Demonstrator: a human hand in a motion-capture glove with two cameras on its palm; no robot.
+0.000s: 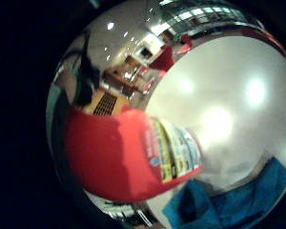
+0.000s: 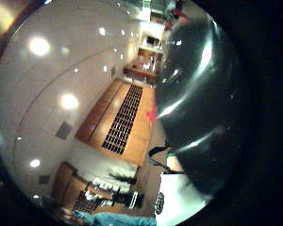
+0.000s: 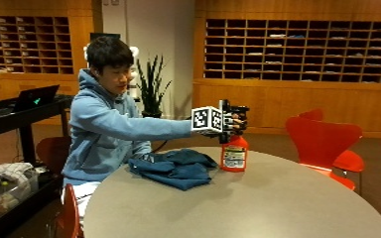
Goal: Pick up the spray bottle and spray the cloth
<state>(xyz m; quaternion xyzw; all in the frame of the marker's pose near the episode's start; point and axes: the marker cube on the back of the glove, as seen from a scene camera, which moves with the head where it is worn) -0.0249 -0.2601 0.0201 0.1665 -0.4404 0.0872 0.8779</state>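
The person's gloved right hand (image 3: 233, 120) is closing on the top of the red spray bottle (image 3: 233, 154), its fingers (image 3: 238, 119) curling round the dark spray head while the bottle's base is sitting on, or just above, the round table (image 3: 276, 198); which of the two cannot be told. The blue cloth (image 3: 177, 167) is lying crumpled just beside the bottle, below and to the arm side of the fingers. Which way the nozzle is pointing is not visible. To do this step well, the forefinger should be settling on the trigger, and the nozzle turning toward the cloth before any squeeze. A tilted lift risks misdirecting the spray onto the table.
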